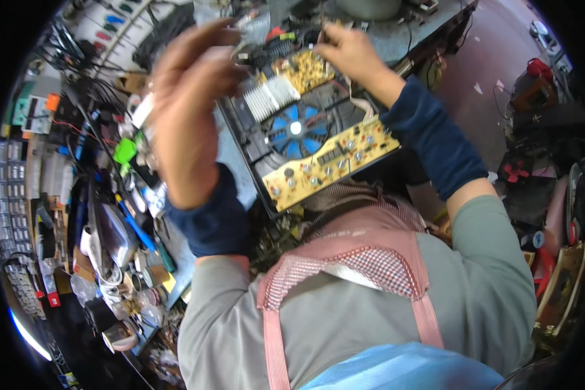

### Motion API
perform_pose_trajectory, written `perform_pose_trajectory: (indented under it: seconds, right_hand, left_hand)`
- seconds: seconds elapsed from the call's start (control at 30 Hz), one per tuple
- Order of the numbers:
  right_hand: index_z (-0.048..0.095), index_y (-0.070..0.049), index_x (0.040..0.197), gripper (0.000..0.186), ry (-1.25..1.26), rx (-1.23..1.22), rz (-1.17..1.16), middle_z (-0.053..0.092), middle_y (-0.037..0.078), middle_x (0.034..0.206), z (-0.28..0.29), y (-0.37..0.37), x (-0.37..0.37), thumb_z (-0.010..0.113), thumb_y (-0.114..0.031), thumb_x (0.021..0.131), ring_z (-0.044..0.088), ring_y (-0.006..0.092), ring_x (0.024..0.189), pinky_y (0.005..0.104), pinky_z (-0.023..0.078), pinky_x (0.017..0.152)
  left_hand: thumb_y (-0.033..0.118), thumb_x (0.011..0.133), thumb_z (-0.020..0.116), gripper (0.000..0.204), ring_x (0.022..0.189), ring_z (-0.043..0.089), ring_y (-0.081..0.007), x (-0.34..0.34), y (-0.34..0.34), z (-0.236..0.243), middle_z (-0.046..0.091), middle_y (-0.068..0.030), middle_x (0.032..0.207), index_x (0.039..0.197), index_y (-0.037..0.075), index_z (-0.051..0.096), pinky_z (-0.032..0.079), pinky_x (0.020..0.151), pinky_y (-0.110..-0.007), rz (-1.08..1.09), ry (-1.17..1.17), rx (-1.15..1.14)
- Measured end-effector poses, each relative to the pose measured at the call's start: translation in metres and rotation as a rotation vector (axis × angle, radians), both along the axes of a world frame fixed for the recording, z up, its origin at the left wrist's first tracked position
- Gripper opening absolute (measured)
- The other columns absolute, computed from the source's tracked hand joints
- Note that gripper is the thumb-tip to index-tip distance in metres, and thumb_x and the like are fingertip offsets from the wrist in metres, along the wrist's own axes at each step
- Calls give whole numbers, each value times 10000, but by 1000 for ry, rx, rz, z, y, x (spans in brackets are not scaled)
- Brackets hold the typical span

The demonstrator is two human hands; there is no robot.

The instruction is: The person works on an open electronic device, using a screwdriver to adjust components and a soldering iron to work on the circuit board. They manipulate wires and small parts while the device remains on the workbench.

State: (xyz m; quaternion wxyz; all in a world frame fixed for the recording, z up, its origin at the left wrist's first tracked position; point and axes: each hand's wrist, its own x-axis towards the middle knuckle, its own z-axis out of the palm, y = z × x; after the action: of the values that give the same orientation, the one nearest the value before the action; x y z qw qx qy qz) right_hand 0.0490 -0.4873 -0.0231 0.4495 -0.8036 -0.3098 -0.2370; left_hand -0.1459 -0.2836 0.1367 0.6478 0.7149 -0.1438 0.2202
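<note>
An opened appliance base (253,140) lies on the workbench with a blue fan (294,129), a white finned heat sink (271,97) and two yellow circuit boards, one (331,161) near me and one (303,69) farther off. My left hand (190,97) is raised above the appliance's left side, fingers curled near a small clear plastic piece (253,29); whether it grips that piece is unclear. My right hand (348,49) rests at the far yellow board, fingers pinched on something thin there, too small to make out.
The bench's left side is crowded with tools: a blue-handled screwdriver (136,227), a green object (125,151), tape rolls (151,274), wires and parts drawers (10,195). A red floor with boxes and a red fan part (517,172) lies to the right.
</note>
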Motion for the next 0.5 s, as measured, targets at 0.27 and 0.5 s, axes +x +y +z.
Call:
perform_pose_trajectory:
  seconds: [0.27,0.5]
  right_hand:
    - [690,-61,1158,307,110,42,173,759,138,967,24,2,-9,765,-152,875,735,338,926,402,567,819]
    - [694,-3,1169,283,-276,247,287,726,101,1005,159,-30,-41,673,-19,888,696,232,964,319,542,850]
  left_hand:
    - [223,954,728,255,619,627,-183,159,-46,-65,681,-91,697,882,-19,698,482,596,-360,37,17,371]
    - [184,947,706,205,740,718,-225,133,-67,-32,730,-140,795,966,-20,717,551,677,-373,121,164,739]
